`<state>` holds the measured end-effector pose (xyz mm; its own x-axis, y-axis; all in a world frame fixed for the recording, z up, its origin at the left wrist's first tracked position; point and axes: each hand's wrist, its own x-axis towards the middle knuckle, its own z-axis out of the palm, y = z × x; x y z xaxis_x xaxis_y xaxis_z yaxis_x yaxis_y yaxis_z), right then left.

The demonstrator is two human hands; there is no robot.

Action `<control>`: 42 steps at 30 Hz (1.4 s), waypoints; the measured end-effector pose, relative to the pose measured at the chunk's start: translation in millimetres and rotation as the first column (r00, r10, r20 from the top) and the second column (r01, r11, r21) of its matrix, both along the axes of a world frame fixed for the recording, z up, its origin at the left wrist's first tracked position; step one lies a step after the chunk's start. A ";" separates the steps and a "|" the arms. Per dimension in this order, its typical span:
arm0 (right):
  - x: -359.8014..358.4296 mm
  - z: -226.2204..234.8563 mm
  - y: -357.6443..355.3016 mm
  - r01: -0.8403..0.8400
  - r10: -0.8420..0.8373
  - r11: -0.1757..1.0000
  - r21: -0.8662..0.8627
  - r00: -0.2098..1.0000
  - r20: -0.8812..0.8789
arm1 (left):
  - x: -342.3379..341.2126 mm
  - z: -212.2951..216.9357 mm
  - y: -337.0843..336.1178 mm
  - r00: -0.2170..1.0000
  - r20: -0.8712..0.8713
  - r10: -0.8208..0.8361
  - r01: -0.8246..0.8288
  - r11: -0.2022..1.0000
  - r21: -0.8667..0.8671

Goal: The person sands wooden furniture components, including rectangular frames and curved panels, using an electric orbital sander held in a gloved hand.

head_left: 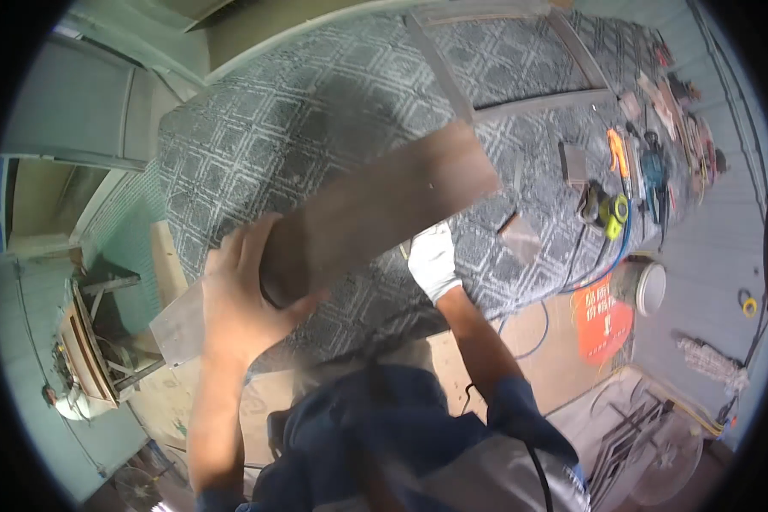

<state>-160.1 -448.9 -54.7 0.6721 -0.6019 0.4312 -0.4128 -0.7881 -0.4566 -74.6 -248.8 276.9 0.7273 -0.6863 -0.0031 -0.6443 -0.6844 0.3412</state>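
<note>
A brown wooden board [375, 209] slants across the middle of the view, raised above the patterned grey cloth, its far end up and to the right. My bare left hand [252, 286] is closed around its near left part, fingers over one edge and thumb along the other. A pale, greyish end [179, 328] sticks out to the left of that hand. My right hand [435, 263], in a white glove, is just below the board's lower edge, with its fingers closed. A small bit of something shows at those fingertips, too little to name. A small brown wood piece [519, 239] lies right of the glove.
Grey cloth [290, 115] covers the worktable. A wooden frame [542, 104] lies at the back. On the right are a yellow-green power tool [613, 215], a teal tool [654, 171], an orange-handled tool [616, 152] and a blue hose [596, 277]. A white bucket [651, 288] stands below the table's edge.
</note>
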 end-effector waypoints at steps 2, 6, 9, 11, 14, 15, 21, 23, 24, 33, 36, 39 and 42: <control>1.1 -7.0 -4.4 0.007 -0.006 0.999 -0.047 0.999 0.036 | 1.8 1.1 -0.4 1.000 -0.003 -0.013 0.013 1.000 -0.017; -3.3 12.9 -21.7 -0.382 0.363 0.920 0.089 0.747 -0.556 | -4.8 0.3 6.7 0.999 0.031 0.007 -0.007 1.000 -0.019; -48.9 9.2 -3.2 -0.279 0.209 0.959 -0.044 0.806 -0.553 | 1.1 2.4 2.2 1.000 0.015 0.015 -0.015 0.999 -0.033; -70.8 53.3 7.0 -0.106 0.278 0.957 0.272 0.608 -0.743 | 2.5 -4.7 2.9 1.000 0.016 0.003 -0.003 0.999 -0.047; -72.7 46.6 1.8 -0.400 0.375 0.917 -0.016 0.873 -0.312 | 2.9 -3.0 3.5 0.999 0.040 -0.006 0.007 1.000 -0.026; -52.6 45.4 -3.1 -0.380 0.353 0.925 0.008 0.852 -0.387 | 3.2 -2.3 4.5 0.999 0.034 -0.005 0.006 1.000 -0.027; -9.2 45.0 127.0 -0.481 0.576 0.756 0.444 0.811 -0.102 | -5.0 -4.1 0.6 0.999 0.021 -0.036 0.036 0.999 -0.023; 0.2 46.8 201.0 -0.525 0.587 0.656 0.542 0.807 0.071 | -12.8 2.3 7.4 0.999 0.021 -0.032 0.033 0.999 -0.006; -1.6 39.2 224.6 -0.542 0.610 0.659 0.521 0.791 0.051 | -11.3 3.8 10.1 0.998 -0.020 -0.064 0.063 0.997 -0.042; -0.1 -12.2 70.6 -0.185 0.234 0.970 0.159 0.891 -0.388 | 42.0 -2.6 230.1 0.993 -0.069 -0.097 0.103 0.990 0.094; 17.3 12.8 208.8 -0.351 0.407 0.907 0.233 0.874 -0.266 | 44.3 -8.2 212.8 0.992 -0.121 0.028 -0.024 0.999 0.030; 18.6 -9.7 302.8 -0.487 0.405 0.873 -0.013 0.741 -0.536 | 49.6 -10.8 174.3 0.989 -0.146 0.035 -0.030 0.999 0.038; 28.6 53.4 287.5 -0.494 0.528 0.843 0.212 0.686 -0.500 | 69.7 -11.9 188.8 0.990 -0.136 0.030 -0.040 0.997 -0.067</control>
<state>-131.5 -161.4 -1.3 0.9888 -0.1087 -0.1019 -0.1375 -0.9287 -0.3444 -4.9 -60.0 265.0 0.7469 -0.6625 -0.0563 -0.5652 -0.6772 0.4711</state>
